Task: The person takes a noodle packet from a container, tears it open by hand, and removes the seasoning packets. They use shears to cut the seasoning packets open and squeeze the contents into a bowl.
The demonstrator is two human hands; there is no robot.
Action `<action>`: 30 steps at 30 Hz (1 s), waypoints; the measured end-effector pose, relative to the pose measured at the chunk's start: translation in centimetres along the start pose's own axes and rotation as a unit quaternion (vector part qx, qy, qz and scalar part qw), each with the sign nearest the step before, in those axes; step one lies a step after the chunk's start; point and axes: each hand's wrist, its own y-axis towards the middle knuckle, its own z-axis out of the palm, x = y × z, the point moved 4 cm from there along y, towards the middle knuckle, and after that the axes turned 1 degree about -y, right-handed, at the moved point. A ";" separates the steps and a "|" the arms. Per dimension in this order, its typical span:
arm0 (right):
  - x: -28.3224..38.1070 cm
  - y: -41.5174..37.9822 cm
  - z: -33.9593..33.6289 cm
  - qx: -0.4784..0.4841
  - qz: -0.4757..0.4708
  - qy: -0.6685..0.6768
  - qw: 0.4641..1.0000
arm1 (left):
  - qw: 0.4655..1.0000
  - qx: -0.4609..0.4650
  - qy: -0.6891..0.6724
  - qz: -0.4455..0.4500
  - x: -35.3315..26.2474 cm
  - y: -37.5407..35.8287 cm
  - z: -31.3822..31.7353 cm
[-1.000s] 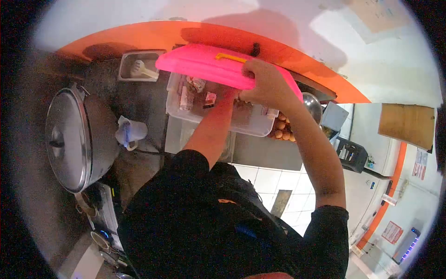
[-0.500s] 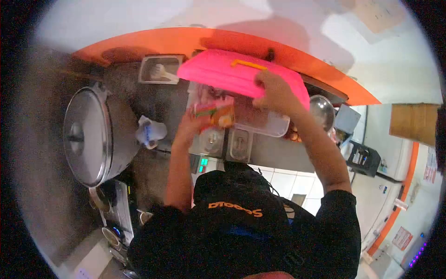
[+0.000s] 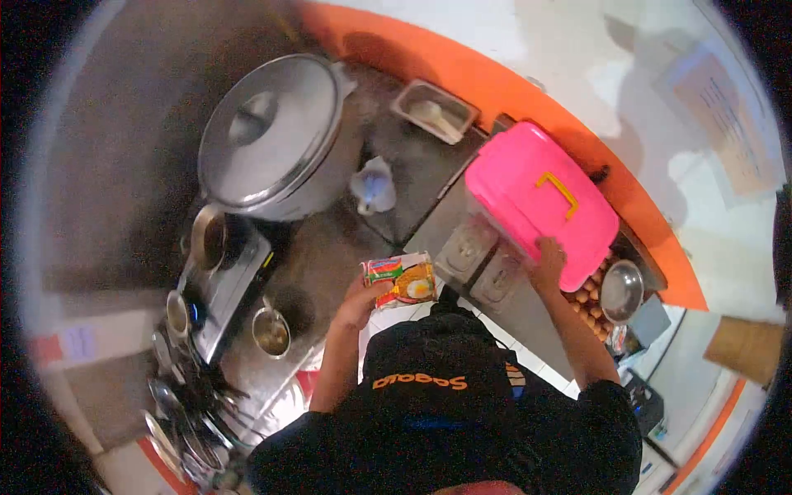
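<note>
My left hand (image 3: 356,304) is closed around an instant noodle packet (image 3: 412,285), whose printed front shows noodles and a fried egg. It is held over the counter's near edge. The bright pink lid (image 3: 528,177) with a yellow handle (image 3: 558,191) sits on a storage box at the back of the counter, hiding the inside. My right hand (image 3: 549,260) grips the lid's near edge, fingers curled on its rim. Between my hands and nearer to me are two lidded steel containers (image 3: 462,247).
At the left stands a large lidded pot (image 3: 268,136), with a smaller pan (image 3: 209,235) on a stove (image 3: 235,289) below. A steel tray (image 3: 433,111) holds a pale scoop. Eggs (image 3: 587,301) and a metal bowl (image 3: 621,290) lie right of the box.
The pink lid has come down from its raised, tilted position onto the box. My left hand has drawn the noodle packet away from the box towards me. The view has turned left.
</note>
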 end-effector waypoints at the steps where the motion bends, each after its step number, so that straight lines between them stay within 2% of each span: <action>1: 0.2 -0.2 -0.1 0.018 -0.003 -0.008 1.000 | 0.999 -0.021 0.028 0.006 -0.6 -1.5 -0.4; 3: -0.3 -0.5 0.3 0.035 -0.023 -0.012 0.999 | 0.999 -0.024 -0.001 0.032 -0.2 -3.6 -2.7; 5: -1.5 -1.0 0.9 -0.062 -0.083 -0.026 0.994 | 0.998 -0.025 -0.033 0.054 0.1 -6.0 -4.5; 7: -2.2 0.3 1.2 0.021 0.003 -0.038 0.999 | 0.996 -0.025 -0.022 0.079 -0.1 -8.6 -6.7; 9: -1.1 0.3 1.0 0.020 0.004 -0.063 0.998 | 0.991 -0.069 -0.020 0.109 0.5 -11.1 -9.5; 11: 0.7 -0.5 1.4 -0.137 -0.012 -0.180 0.974 | 0.988 -0.089 -0.009 0.124 1.8 -13.8 -13.0; 12: 2.8 -0.8 3.4 -0.134 -0.058 -0.163 0.976 | 0.986 -0.090 -0.030 0.136 0.3 -16.7 -12.7; 14: 7.1 -2.8 6.5 -0.128 -0.065 0.085 0.986 | 0.982 -0.078 -0.049 0.165 2.4 -19.8 -16.1; 15: 11.1 -2.8 9.4 0.082 -0.036 0.214 0.973 | 0.980 -0.096 -0.047 0.170 3.2 -21.5 -17.7; 16: 15.0 -2.9 12.8 0.298 0.009 0.320 0.899 | 0.976 -0.115 -0.057 0.175 3.5 -21.3 -17.6; 17: 25.2 -7.4 8.2 0.330 -0.027 0.326 0.885 | 0.976 -0.105 -0.080 0.175 3.7 -22.5 -17.9; 18: 33.3 -11.3 6.4 0.430 -0.032 0.470 0.770 | 0.975 -0.092 -0.102 0.174 4.1 -23.8 -18.4; 19: 37.9 -14.2 5.8 0.533 0.027 0.510 0.675 | 0.972 -0.098 -0.108 0.182 5.6 -24.2 -19.6; 20: 42.1 -17.7 4.7 0.604 0.038 0.490 0.627 | 0.969 -0.108 -0.111 0.194 6.0 -26.3 -20.5; 21: 43.7 -20.7 8.1 0.633 0.001 0.527 0.567 | 0.968 -0.114 -0.109 0.196 6.3 -28.3 -21.0; 24: 49.4 -25.3 9.7 0.685 -0.008 0.451 0.571 | 0.953 -0.145 -0.151 0.218 10.0 -31.6 -24.6; 26: 51.5 -27.7 11.1 0.695 -0.010 0.469 0.545 | 0.916 -0.157 -0.305 0.209 11.0 -36.5 -26.0; 27: 52.5 -28.8 11.6 0.713 -0.005 0.474 0.517 | 0.893 -0.220 -0.317 0.230 11.3 -38.8 -26.0; 28: 53.5 -30.0 11.8 0.731 0.002 0.479 0.486 | 0.887 -0.231 -0.317 0.242 12.6 -40.1 -26.6; 30: 55.8 -31.9 12.3 0.747 -0.012 0.461 0.479 | 0.857 -0.376 -0.260 0.237 16.0 -42.2 -29.4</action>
